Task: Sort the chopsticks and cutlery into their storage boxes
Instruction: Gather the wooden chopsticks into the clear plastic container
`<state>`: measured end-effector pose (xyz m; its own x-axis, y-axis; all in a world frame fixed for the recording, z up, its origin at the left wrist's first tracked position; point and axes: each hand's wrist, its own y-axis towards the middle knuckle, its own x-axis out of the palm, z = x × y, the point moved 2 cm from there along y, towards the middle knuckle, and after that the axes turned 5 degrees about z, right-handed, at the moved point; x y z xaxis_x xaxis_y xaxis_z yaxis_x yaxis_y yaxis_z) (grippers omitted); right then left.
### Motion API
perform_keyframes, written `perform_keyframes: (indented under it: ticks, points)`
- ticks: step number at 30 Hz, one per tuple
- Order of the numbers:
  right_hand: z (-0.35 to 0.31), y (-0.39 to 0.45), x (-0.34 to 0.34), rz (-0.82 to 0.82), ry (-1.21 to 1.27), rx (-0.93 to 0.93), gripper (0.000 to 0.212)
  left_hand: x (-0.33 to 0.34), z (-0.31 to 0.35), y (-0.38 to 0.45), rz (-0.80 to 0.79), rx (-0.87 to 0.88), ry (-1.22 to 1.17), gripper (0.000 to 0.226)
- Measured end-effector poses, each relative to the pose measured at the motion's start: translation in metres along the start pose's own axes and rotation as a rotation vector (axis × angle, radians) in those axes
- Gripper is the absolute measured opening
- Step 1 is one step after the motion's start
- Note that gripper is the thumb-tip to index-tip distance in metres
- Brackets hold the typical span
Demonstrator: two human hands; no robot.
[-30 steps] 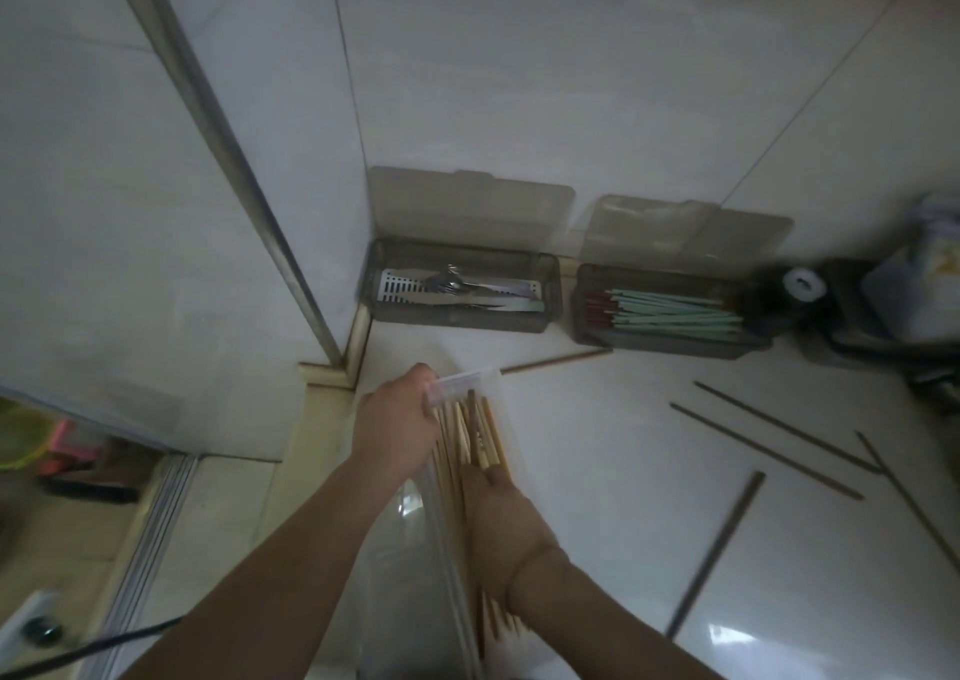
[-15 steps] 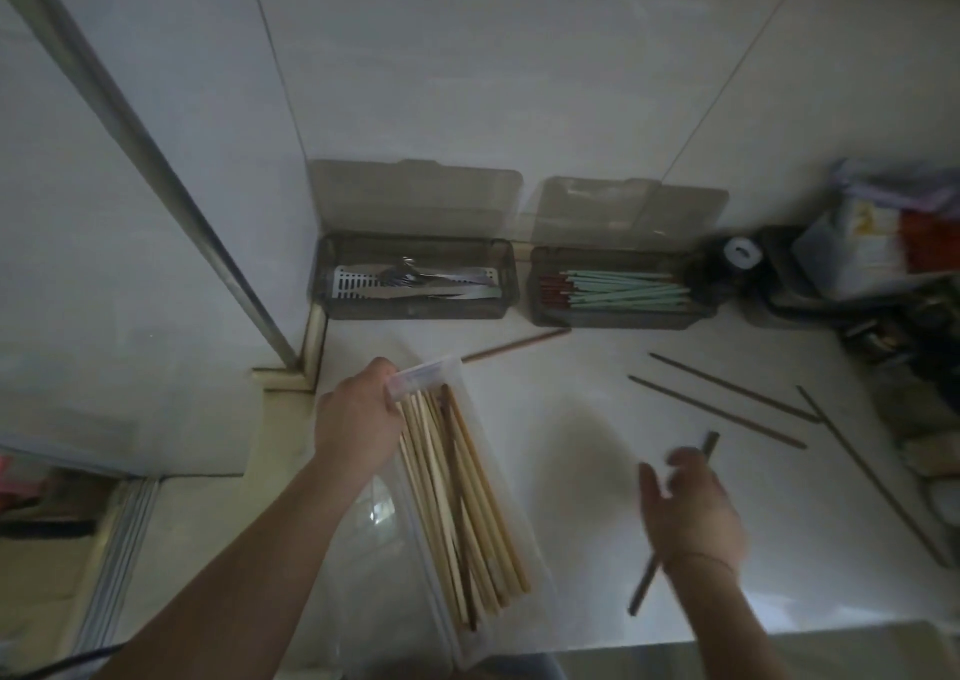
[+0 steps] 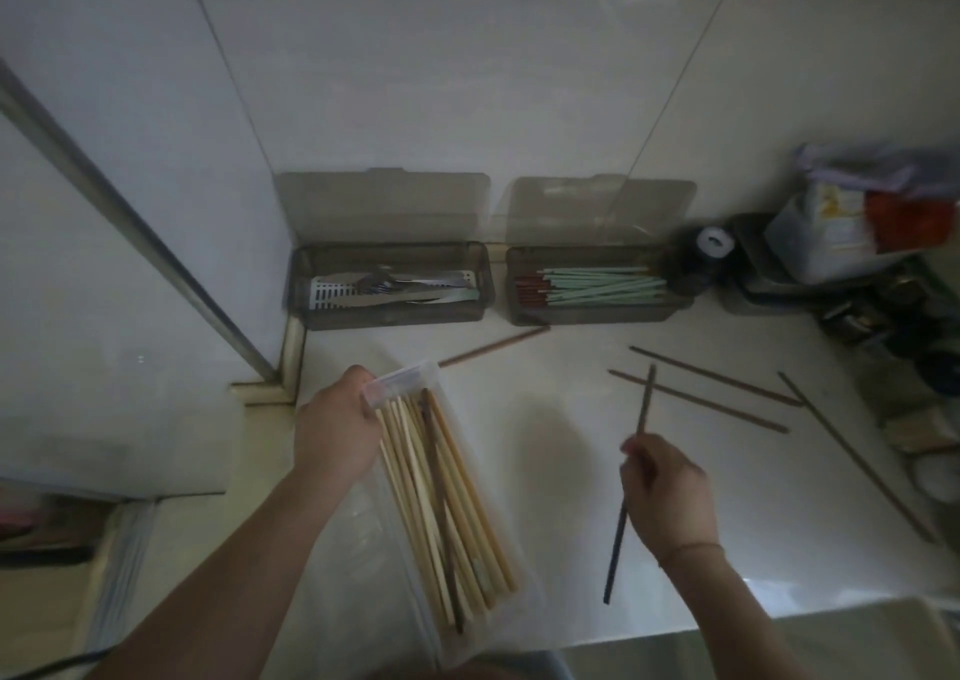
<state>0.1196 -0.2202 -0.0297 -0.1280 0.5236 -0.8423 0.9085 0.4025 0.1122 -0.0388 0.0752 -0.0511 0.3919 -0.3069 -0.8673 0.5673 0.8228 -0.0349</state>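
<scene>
The clear box (image 3: 415, 476) is held by the left hand (image 3: 335, 432); a dark chopstick (image 3: 631, 482) is pinched by the right hand (image 3: 667, 489). It should be laid parallel to the wooden chopsticks (image 3: 447, 497).

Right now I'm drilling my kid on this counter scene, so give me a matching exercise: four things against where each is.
Things:
1. dark chopstick
2. green chopsticks
3. forks and knives
4. pale wooden chopsticks

Places:
A. clear box held by the left hand
B. left grey box
C. right hand
D. right grey box

Pairs: 1-C, 2-D, 3-B, 4-A
</scene>
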Motion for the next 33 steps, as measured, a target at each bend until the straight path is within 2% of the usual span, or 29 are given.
perform_keyframes:
  ticks: [2, 4, 6, 8, 10, 15, 18, 21, 23, 25, 26, 27, 29, 31, 33]
  points:
    - [-0.054, 0.002, -0.013, 0.073, 0.274, -0.155, 0.018, -0.001, 0.0, 0.0, -0.001, -0.004, -0.009, 0.012]
    - [-0.104, -0.003, -0.011, -0.079, 0.532, -0.26, 0.023, -0.002, 0.0, -0.002, 0.001, -0.006, -0.032, 0.01]
    - [-0.138, -0.013, 0.007, -0.291, 0.618, -0.332, 0.027, -0.004, -0.001, -0.003, 0.017, 0.001, -0.056, 0.01]
    - [-0.153, -0.025, 0.033, -0.406, 0.526, -0.411, 0.023, -0.005, 0.0, -0.003, 0.023, 0.008, -0.07, 0.013]
    - [-0.156, -0.033, 0.06, -0.483, 0.332, -0.445, 0.02, -0.007, 0.001, -0.003, 0.011, 0.016, -0.055, 0.013]
    - [-0.152, -0.038, 0.106, -0.738, -0.117, -0.315, 0.023, -0.008, 0.002, -0.002, -0.002, 0.039, -0.028, 0.015]
    - [-0.153, -0.039, 0.114, -0.719, -0.205, -0.305, 0.03, -0.006, 0.002, 0.0, 0.007, 0.044, -0.023, 0.014]
    - [-0.159, -0.042, 0.102, -0.709, -0.285, -0.388, 0.029, -0.004, -0.001, 0.0, 0.019, 0.046, -0.006, 0.014]
    - [-0.167, -0.028, 0.083, -0.545, -0.186, -0.45, 0.019, -0.003, -0.002, 0.0, 0.024, 0.057, -0.007, 0.015]
    - [-0.167, 0.006, 0.068, -0.236, -0.079, -0.477, 0.018, -0.002, -0.002, 0.0, 0.028, 0.068, -0.023, 0.015]
    - [-0.161, 0.029, 0.067, -0.12, -0.034, -0.45, 0.017, -0.001, -0.003, 0.001, 0.022, 0.067, -0.011, 0.015]
    - [-0.153, 0.055, 0.071, -0.086, -0.002, -0.396, 0.017, 0.0, -0.003, 0.001, 0.011, 0.058, 0.013, 0.017]
    - [-0.133, 0.101, 0.091, -0.249, -0.121, -0.317, 0.03, 0.0, -0.004, 0.0, 0.01, 0.041, 0.04, 0.019]
    - [-0.112, 0.126, 0.114, -0.464, -0.36, -0.343, 0.04, -0.001, -0.002, -0.001, 0.012, 0.041, 0.043, 0.019]
    - [-0.093, 0.135, 0.128, -0.495, -0.439, -0.395, 0.036, -0.002, 0.0, 0.0, 0.006, 0.037, 0.051, 0.019]
